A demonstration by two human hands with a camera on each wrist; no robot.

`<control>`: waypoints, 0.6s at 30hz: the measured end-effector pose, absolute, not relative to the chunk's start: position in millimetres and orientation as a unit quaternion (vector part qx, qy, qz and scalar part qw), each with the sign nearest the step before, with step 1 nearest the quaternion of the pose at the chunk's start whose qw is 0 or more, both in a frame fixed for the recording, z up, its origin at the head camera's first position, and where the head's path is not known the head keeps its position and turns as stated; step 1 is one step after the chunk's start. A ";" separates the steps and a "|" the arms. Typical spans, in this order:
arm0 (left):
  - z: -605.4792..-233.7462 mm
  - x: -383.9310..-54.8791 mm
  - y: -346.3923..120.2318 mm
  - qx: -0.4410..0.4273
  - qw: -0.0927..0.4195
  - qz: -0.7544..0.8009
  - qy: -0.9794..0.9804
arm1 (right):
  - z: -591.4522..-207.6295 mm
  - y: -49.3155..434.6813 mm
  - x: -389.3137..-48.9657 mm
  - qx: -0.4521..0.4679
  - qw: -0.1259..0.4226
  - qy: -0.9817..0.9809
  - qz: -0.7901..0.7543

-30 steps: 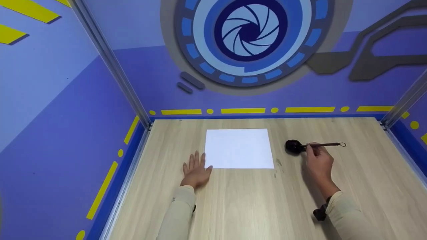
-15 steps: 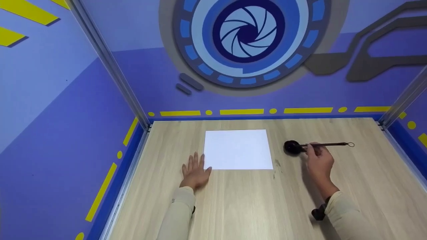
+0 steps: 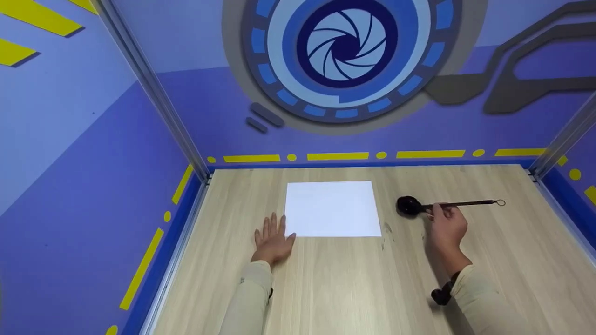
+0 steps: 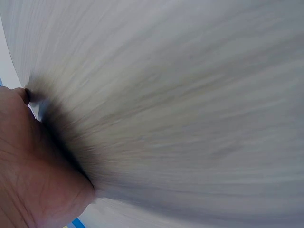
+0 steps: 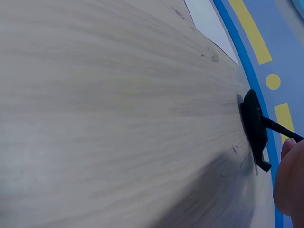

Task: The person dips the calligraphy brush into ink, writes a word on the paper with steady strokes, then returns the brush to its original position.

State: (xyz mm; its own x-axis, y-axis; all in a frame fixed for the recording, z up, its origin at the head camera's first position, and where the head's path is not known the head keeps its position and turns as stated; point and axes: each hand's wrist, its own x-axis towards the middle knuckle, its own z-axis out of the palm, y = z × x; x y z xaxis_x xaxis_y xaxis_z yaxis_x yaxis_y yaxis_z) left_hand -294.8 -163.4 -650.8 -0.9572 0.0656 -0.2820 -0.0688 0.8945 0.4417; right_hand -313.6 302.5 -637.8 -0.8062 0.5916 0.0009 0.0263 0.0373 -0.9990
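Brush (image 3: 470, 203) right of centre in the head view, handle lying nearly level, loop (image 3: 501, 203) at its far right end

Right hand (image 3: 448, 226) pinches the handle between thumb and fingers, nearer the dark dish (image 3: 409, 205) than the loop

Left hand (image 3: 274, 243) lies flat on the table (image 3: 344, 284), fingers straight and a little spread, thumb and forefinger about the lower left corner of the paper (image 3: 333, 209), just left of centre

My guess at handling: brush light, handle stiff and smooth, perhaps slick if wet; bristles likely soft, so best kept out of the grip; bare handle seems the right hold, a light pinch enough

Dish looks hard, weight unsure; a knock could slide it or spill whatever it holds; paper thin, light, quick to shift or crease, best steadied flat by an edge

Hard to make out: bristles lost against the black of the dish; cannot tell if there is liquid inside; curled fingers partly hidden behind the right hand; right-wrist view cuts off the handle at the right edge; left-wrist view shows mostly table, with most of the fingers out of sight
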 end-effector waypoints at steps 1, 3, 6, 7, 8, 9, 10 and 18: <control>-650.8 -294.9 -163.4 -0.001 0.147 0.228 0.963 | -637.7 303.0 -313.4 -0.226 0.212 -0.690 0.654; -651.4 -295.4 -163.7 -0.002 0.149 0.224 0.963 | -636.8 304.3 -312.7 -0.232 0.210 -0.703 0.638; -652.2 -296.0 -164.2 -0.001 0.150 0.222 0.963 | -633.9 306.2 -311.7 -0.234 0.212 -0.728 0.608; -652.3 -296.0 -164.4 0.000 0.149 0.222 0.964 | -632.7 306.3 -311.4 -0.233 0.215 -0.736 0.599; -652.3 -296.1 -164.6 0.000 0.150 0.222 0.964 | -631.3 306.1 -311.2 -0.230 0.219 -0.741 0.592; -652.4 -296.0 -164.7 -0.001 0.149 0.223 0.963 | -630.2 305.6 -311.0 -0.224 0.223 -0.745 0.588; -652.4 -296.0 -164.8 -0.001 0.148 0.224 0.963 | -629.2 305.2 -310.7 -0.218 0.227 -0.747 0.586; -652.8 -296.5 -164.7 -0.001 0.148 0.236 0.961 | -631.5 297.5 -308.0 -0.168 0.263 -0.793 0.524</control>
